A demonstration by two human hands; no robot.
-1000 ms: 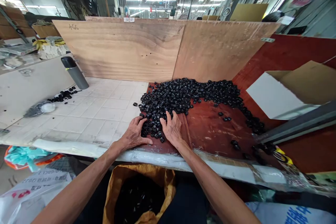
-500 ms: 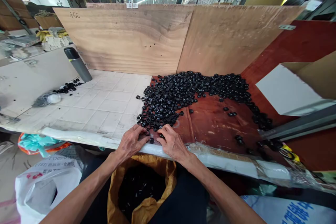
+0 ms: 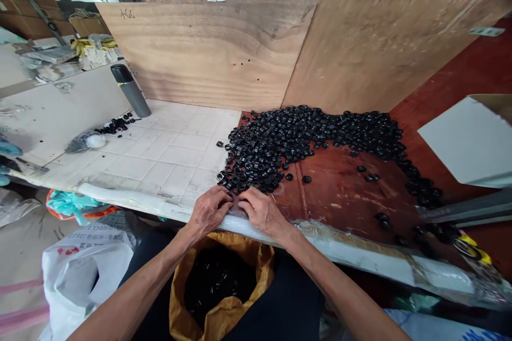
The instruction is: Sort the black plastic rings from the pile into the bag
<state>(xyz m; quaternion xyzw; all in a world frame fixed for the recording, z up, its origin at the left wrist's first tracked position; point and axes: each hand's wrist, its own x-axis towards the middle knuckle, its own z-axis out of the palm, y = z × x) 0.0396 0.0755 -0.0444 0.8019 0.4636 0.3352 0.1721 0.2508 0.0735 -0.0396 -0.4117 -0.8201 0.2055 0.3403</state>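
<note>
Lying heaped just beyond the fingertips, the black ring-like parts (image 3: 276, 144) are forming one long pile on the red surface (image 3: 336, 197), its near-left end almost meeting the hands, its far end curving away to the right. The left hand (image 3: 210, 208) and right hand (image 3: 262, 214) are facing each other at the near edge, fingers curling inward, a narrow gap separating them; cannot tell whether either is pinching a part, tips being partly hidden.

Surroundings: a white wrapped edge (image 3: 360, 254) is running between the pile and a brown sack (image 3: 224, 315), which is holding more dark pieces (image 3: 216, 277). At far left a grey bottle (image 3: 136, 97) is standing beside a small cluster of black bits (image 3: 116, 125) and a clear bag (image 3: 80, 143). Wooden panels (image 3: 216, 53) are blocking the far side; a white box (image 3: 472, 141) and grey bar (image 3: 476, 209) are closing off the right. A white sack (image 3: 88, 272) is sitting near left, below table level.

Counts: hands, two; panels, two; bottle, box, bar and brown sack, one each. One stray part is resting left of the pile on white tiling (image 3: 180, 157). Piled parts are overlapping too densely for counting.
</note>
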